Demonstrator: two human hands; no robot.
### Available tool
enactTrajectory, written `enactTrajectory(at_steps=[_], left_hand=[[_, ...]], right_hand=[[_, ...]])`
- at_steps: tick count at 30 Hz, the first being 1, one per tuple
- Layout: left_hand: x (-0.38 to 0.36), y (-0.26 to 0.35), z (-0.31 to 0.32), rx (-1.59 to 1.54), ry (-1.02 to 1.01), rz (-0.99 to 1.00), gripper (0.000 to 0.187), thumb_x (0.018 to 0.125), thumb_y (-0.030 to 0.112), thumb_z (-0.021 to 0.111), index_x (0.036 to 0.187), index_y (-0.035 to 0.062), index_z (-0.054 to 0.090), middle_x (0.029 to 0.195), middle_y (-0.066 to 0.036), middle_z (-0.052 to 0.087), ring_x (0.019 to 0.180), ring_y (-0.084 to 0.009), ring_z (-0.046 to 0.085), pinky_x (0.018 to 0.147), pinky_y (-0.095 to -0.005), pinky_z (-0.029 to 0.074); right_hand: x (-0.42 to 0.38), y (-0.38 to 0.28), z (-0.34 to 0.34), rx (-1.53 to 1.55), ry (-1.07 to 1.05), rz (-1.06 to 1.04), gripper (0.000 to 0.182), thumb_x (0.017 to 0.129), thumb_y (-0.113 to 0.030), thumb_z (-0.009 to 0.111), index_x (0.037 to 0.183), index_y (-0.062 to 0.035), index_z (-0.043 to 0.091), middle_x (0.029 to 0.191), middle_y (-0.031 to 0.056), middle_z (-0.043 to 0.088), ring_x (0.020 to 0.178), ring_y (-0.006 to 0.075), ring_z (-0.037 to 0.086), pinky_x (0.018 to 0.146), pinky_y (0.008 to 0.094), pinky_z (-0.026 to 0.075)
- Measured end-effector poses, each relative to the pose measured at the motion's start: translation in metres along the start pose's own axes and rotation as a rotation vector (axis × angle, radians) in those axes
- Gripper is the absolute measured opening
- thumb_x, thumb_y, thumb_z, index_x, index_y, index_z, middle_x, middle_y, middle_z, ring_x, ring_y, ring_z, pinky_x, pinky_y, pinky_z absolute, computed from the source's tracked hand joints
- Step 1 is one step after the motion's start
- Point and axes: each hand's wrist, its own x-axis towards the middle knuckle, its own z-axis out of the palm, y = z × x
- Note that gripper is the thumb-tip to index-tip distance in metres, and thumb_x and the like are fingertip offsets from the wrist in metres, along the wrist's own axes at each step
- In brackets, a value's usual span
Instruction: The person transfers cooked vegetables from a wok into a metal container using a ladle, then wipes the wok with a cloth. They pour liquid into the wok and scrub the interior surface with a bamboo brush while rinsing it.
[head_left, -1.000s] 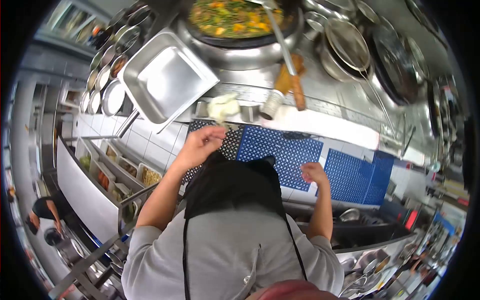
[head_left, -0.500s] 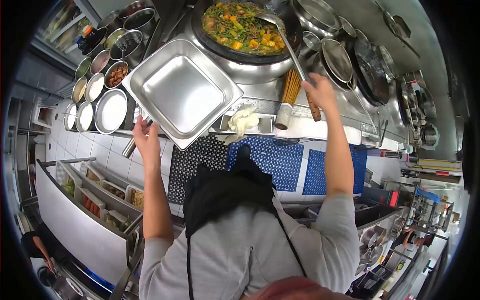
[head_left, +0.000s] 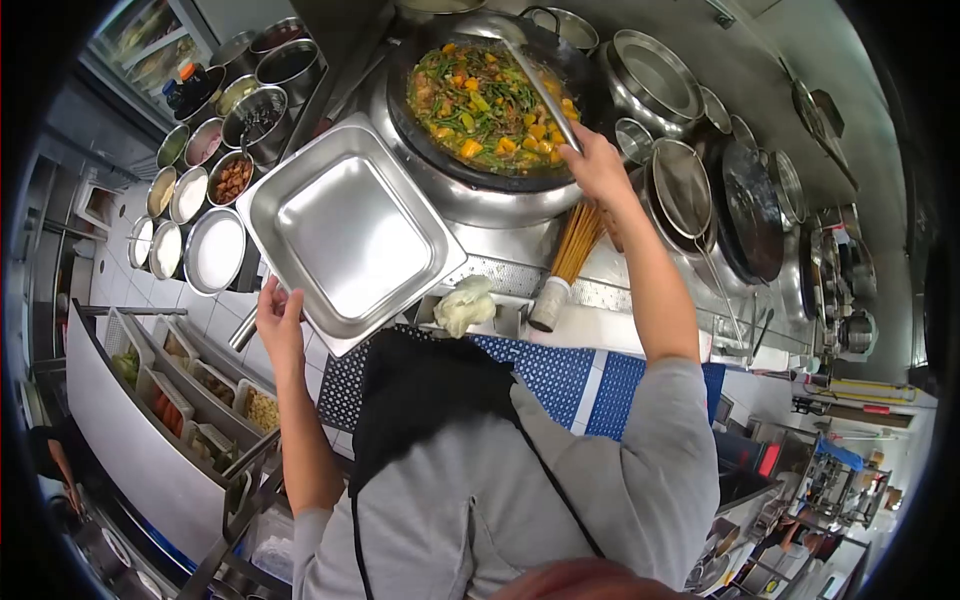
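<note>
My right hand (head_left: 605, 170) is closed around the handle of a metal ladle (head_left: 540, 88), over the near right rim of a wok (head_left: 595, 75). The wok holds a stew of green beans and orange chunks (head_left: 490, 110). The ladle's head is at the far rim, hard to make out. To the left stands a deep, square steel pan (head_left: 350, 230) with nothing in it. My left hand (head_left: 280, 325) is at its near left edge, fingers curled against the rim. Beside that hand a metal handle (head_left: 243, 330) sticks out; its other end is hidden.
A bamboo brush (head_left: 565, 265) and a crumpled pale cloth-like item (head_left: 465, 305) lie at the counter front. Several seasoning containers (head_left: 215, 250) stand left. Strainers (head_left: 683, 188) and a dark wok (head_left: 750, 210) lean right. Behind left is a food-bin counter (head_left: 150, 430) and another person's arm (head_left: 62, 468).
My right hand has moved forward and left, up along the ladle handle, and the ladle's head shifted towards the far rim. My left hand stays at the pan's edge. The camera view has tilted.
</note>
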Motion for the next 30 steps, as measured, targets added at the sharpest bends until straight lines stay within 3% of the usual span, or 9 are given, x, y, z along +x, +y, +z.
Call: enactTrajectory(at_steps=[3, 7, 15, 19, 22, 23, 28, 30], left_hand=[[-0.004, 0.004, -0.001, 0.009, 0.006, -0.025, 0.048, 0.09, 0.005, 0.066, 0.134, -0.0049, 0.051, 0.074, 0.003, 0.054, 0.061, -0.0055, 0.052, 0.052, -0.0212, 0.043], [-0.011, 0.008, 0.0, 0.014, 0.006, -0.05, 0.044, 0.091, 0.005, 0.065, 0.132, -0.0041, 0.053, 0.075, 0.002, 0.057, 0.06, -0.0047, 0.051, 0.05, -0.0205, 0.043], [-0.004, 0.016, -0.003, -0.016, -0.073, -0.143, 0.037, 0.093, 0.008, 0.063, 0.128, -0.002, 0.055, 0.076, 0.002, 0.06, 0.061, -0.0048, 0.053, 0.05, -0.0202, 0.044], [0.0, 0.013, -0.005, -0.063, -0.105, -0.15, 0.042, 0.092, 0.008, 0.063, 0.131, -0.0025, 0.051, 0.078, 0.0, 0.06, 0.061, -0.0053, 0.054, 0.051, -0.0207, 0.046], [0.002, 0.012, -0.007, -0.065, -0.142, -0.141, 0.045, 0.092, 0.008, 0.064, 0.133, -0.0028, 0.049, 0.079, 0.0, 0.059, 0.061, -0.0056, 0.054, 0.05, -0.0213, 0.046], [0.004, 0.011, -0.007, -0.064, -0.143, -0.139, 0.045, 0.092, 0.008, 0.064, 0.133, -0.0027, 0.049, 0.079, 0.0, 0.059, 0.061, -0.0056, 0.054, 0.05, -0.0214, 0.046], [0.003, 0.01, -0.007, -0.071, -0.128, -0.147, 0.045, 0.092, 0.009, 0.064, 0.133, -0.0025, 0.049, 0.078, 0.001, 0.058, 0.061, -0.0056, 0.053, 0.05, -0.0216, 0.046], [0.002, 0.011, -0.008, -0.065, -0.127, -0.146, 0.044, 0.092, 0.009, 0.064, 0.132, -0.0023, 0.049, 0.078, 0.0, 0.058, 0.061, -0.0055, 0.053, 0.05, -0.0217, 0.046]], right_hand=[[0.031, -0.016, 0.009, -0.09, -0.043, -0.046, 0.035, 0.091, -0.021, 0.063, 0.121, -0.0029, 0.058, 0.099, 0.0289, 0.066, 0.101, 0.045, 0.063, 0.086, 0.0504, 0.048], [0.037, -0.016, 0.027, -0.255, -0.122, -0.163, 0.033, 0.095, -0.019, 0.057, 0.124, -0.0044, 0.051, 0.095, 0.0289, 0.066, 0.095, 0.0466, 0.064, 0.082, 0.0549, 0.048], [-0.071, 0.042, -0.029, -0.595, 0.042, -0.135, 0.051, 0.092, -0.019, 0.063, 0.14, -0.012, 0.049, 0.08, 0.0263, 0.066, 0.076, 0.043, 0.066, 0.07, 0.0536, 0.051], [-0.105, 0.045, -0.046, -0.553, 0.183, -0.138, 0.05, 0.091, -0.016, 0.065, 0.14, -0.0122, 0.053, 0.079, 0.0289, 0.065, 0.074, 0.0459, 0.065, 0.068, 0.052, 0.05], [-0.1, 0.012, -0.033, -0.415, 0.16, -0.112, 0.05, 0.092, -0.019, 0.064, 0.141, -0.0132, 0.052, 0.077, 0.0279, 0.064, 0.074, 0.0457, 0.065, 0.068, 0.0518, 0.05], [-0.09, 0.005, -0.023, -0.471, 0.101, -0.078, 0.05, 0.092, -0.02, 0.063, 0.141, -0.0133, 0.05, 0.083, 0.0282, 0.067, 0.079, 0.0451, 0.066, 0.073, 0.0546, 0.051], [-0.057, -0.02, 0.031, -0.319, 0.057, -0.226, 0.052, 0.094, -0.02, 0.061, 0.143, -0.0161, 0.046, 0.085, 0.0293, 0.066, 0.084, 0.0482, 0.064, 0.075, 0.0559, 0.049], [-0.065, -0.012, 0.037, -0.436, 0.064, -0.231, 0.052, 0.094, -0.021, 0.06, 0.143, -0.0174, 0.046, 0.085, 0.0278, 0.066, 0.08, 0.0474, 0.065, 0.073, 0.0549, 0.05]])
